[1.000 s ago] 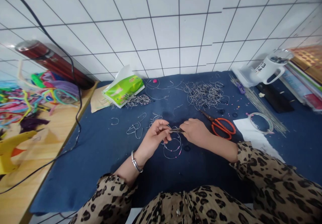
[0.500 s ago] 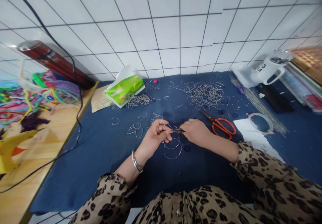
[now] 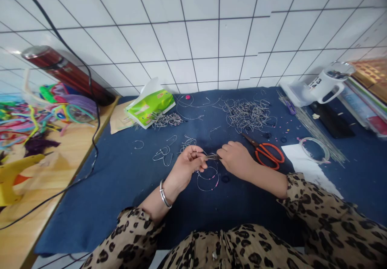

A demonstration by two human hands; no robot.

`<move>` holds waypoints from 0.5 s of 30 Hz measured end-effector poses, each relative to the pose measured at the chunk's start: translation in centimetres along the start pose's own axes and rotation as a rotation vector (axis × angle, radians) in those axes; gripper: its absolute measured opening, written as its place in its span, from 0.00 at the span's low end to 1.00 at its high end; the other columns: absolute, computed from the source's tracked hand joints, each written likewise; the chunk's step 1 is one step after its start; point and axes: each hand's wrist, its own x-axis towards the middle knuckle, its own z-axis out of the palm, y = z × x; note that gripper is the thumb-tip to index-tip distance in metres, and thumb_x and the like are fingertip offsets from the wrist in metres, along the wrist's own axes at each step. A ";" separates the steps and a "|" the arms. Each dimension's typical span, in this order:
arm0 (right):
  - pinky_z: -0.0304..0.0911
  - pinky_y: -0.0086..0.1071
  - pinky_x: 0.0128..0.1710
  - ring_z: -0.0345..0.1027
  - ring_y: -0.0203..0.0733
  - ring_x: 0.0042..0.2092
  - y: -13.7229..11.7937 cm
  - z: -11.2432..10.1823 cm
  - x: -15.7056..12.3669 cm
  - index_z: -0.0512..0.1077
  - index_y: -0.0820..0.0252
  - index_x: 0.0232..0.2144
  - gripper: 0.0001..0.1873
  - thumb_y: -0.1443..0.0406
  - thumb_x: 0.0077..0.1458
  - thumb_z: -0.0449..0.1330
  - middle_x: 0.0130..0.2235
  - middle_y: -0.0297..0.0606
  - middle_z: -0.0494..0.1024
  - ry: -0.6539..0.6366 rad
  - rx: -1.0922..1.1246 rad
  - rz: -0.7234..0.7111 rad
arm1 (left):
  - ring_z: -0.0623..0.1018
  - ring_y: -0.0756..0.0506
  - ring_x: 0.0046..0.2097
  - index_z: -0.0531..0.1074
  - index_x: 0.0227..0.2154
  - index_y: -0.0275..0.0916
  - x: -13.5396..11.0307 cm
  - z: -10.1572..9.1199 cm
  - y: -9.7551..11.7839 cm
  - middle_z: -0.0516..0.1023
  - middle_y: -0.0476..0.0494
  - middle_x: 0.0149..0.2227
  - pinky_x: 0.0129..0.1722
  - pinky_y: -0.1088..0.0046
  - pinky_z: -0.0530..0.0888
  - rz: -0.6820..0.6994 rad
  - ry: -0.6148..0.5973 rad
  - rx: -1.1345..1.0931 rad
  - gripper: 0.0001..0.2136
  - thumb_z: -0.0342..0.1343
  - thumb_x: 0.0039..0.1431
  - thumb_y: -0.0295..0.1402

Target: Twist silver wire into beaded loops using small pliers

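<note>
My left hand (image 3: 188, 165) is closed in a pinch on a thin wire just left of the middle of the table. My right hand (image 3: 236, 158) is wrapped round a pair of pliers (image 3: 213, 157), whose jaws point left and meet the left fingertips. What exactly the jaws grip is too small to make out. Below the pliers, thin wire loops with pink beads (image 3: 216, 183) lie close under the left fingertips. Orange-handled scissors (image 3: 268, 154) rest right of my right hand. Several bent wire pieces (image 3: 163, 155) lie to the left.
A tangled wire pile (image 3: 248, 115) lies toward the white tiled wall (image 3: 199, 39). A green tissue pack (image 3: 154, 107) stands at the back left. At right are a wire coil (image 3: 315, 139), a white mug (image 3: 328, 84) and straight wires (image 3: 326, 142). A black cable (image 3: 91, 140) crosses the left side.
The whole view has shifted slightly. Both hands keep their hold, and the pliers stay at the left fingertips with little visible movement.
</note>
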 end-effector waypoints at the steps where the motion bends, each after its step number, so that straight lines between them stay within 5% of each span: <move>1: 0.45 0.35 0.33 0.57 0.41 0.36 -0.1 -0.2 0.0 0.69 0.61 0.29 0.07 0.67 0.55 0.52 0.30 0.38 0.71 0.015 -0.023 -0.001 | 0.74 0.54 0.25 0.63 0.37 0.36 -0.1 0.1 0.0 0.72 0.50 0.28 0.23 0.79 0.70 0.005 0.017 -0.016 0.12 0.58 0.49 0.26; 15: 0.43 0.37 0.33 0.53 0.42 0.35 -0.6 -0.5 0.1 0.68 0.61 0.31 0.08 0.69 0.57 0.49 0.29 0.39 0.68 0.131 -0.145 -0.005 | 0.75 0.53 0.27 0.63 0.35 0.37 -0.8 1.2 -0.1 0.72 0.50 0.28 0.25 0.81 0.70 0.011 0.092 -0.178 0.10 0.58 0.51 0.27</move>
